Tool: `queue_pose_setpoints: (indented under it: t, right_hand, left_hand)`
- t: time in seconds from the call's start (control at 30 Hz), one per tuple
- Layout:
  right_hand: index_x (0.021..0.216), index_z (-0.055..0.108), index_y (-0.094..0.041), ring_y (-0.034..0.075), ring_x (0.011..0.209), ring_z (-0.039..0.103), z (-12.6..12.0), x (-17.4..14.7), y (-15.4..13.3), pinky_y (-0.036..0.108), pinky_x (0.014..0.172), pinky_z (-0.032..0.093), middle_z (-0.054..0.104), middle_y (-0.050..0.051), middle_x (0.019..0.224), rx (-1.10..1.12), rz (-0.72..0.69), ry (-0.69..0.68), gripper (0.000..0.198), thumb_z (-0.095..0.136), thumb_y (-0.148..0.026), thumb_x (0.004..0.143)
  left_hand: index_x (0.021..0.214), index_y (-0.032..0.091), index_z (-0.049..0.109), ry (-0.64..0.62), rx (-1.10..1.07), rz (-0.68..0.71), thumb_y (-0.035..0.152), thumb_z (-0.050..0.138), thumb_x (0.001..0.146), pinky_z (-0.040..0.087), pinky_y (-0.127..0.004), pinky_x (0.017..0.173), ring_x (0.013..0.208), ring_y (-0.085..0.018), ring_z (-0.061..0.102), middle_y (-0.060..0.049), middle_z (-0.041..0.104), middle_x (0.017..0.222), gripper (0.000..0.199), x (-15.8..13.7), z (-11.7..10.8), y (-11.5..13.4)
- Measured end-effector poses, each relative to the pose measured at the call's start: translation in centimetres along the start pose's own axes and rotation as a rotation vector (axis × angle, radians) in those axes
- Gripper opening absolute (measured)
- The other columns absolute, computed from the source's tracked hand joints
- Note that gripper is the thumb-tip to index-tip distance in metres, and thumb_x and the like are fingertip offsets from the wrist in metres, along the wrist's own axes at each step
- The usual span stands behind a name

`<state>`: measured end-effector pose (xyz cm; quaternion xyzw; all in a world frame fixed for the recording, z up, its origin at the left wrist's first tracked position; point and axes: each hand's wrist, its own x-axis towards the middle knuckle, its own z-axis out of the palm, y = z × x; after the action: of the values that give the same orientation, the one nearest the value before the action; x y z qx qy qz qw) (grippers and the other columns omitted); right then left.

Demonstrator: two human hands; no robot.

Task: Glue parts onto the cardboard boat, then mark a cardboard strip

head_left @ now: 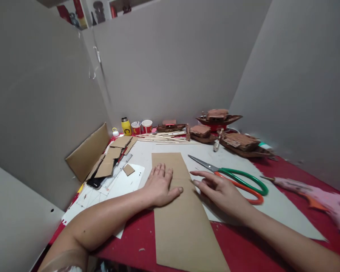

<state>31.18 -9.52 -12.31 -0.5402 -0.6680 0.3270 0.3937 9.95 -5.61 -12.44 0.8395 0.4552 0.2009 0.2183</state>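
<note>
The left grip (161, 189) rests flat, spread wide, on the long tan cardboard strip (183, 228) beneath it. The right grip (219, 191), half curled, is at the strip's right edge; whether it pinches anything I cannot tell. Just beyond it lie steel scissors with green and orange loop handles (224, 171).

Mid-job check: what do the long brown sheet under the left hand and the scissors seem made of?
Brown sheet: probably cardboard, matte; plain tan face with a faint crosswise line.
Scissors: blades look like metal, grey with a dull sheen; green handle and orange handle probably plastic or plastic-coated, smooth, evenly coloured.
</note>
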Motion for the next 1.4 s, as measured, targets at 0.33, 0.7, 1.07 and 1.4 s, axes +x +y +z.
queue_pose_setpoints:
  t: [0.33,0.7,1.07,1.4]
  right_hand:
    - [0.112,0.068,-0.02,0.028,0.098,0.065,0.1,-0.2,1.7,0.041,0.087,0.052,0.069,0.015,0.108,-0.213,-0.219,0.008,0.041,0.056,-0.05,0.086]
    - [0.132,0.059,-0.021,0.034,0.13,0.049,0.4,-0.9,1.9,0.054,0.104,0.044,0.053,0.016,0.141,-0.518,-0.33,-0.208,0.056,0.056,-0.052,0.086]
    - [0.135,0.056,-0.015,0.034,0.133,0.044,0.0,-1.0,0.9,0.054,0.108,0.038,0.048,0.018,0.144,-0.526,-0.297,-0.283,0.06,0.05,-0.053,0.089]
    - [0.129,0.06,-0.013,0.034,0.127,0.051,-0.4,-0.8,0.2,0.05,0.106,0.041,0.055,0.019,0.137,-0.5,-0.323,-0.247,0.052,0.055,-0.045,0.087]
  left_hand:
    - [0.147,0.006,0.036,-0.064,0.071,0.011,0.057,0.049,0.085,0.009,-0.053,0.117,0.145,-0.04,0.011,-0.021,0.019,0.157,0.082,0.1,-0.2,0.2]
    - [0.15,0.012,0.027,-0.174,0.26,0.038,0.037,0.043,0.092,0.026,-0.042,0.115,0.145,-0.028,0.024,-0.017,0.028,0.156,0.066,0.9,-3.3,0.5]
    - [0.106,0.013,0.063,0.145,0.718,-0.541,0.026,0.061,0.086,0.05,-0.042,0.083,0.099,-0.032,0.065,-0.015,0.068,0.098,0.023,2.4,-13.5,-8.0]
    - [0.12,0.018,0.058,0.108,0.668,-0.57,0.034,0.059,0.093,0.052,-0.044,0.086,0.103,-0.023,0.061,-0.009,0.059,0.122,0.032,2.4,-13.0,-8.0]
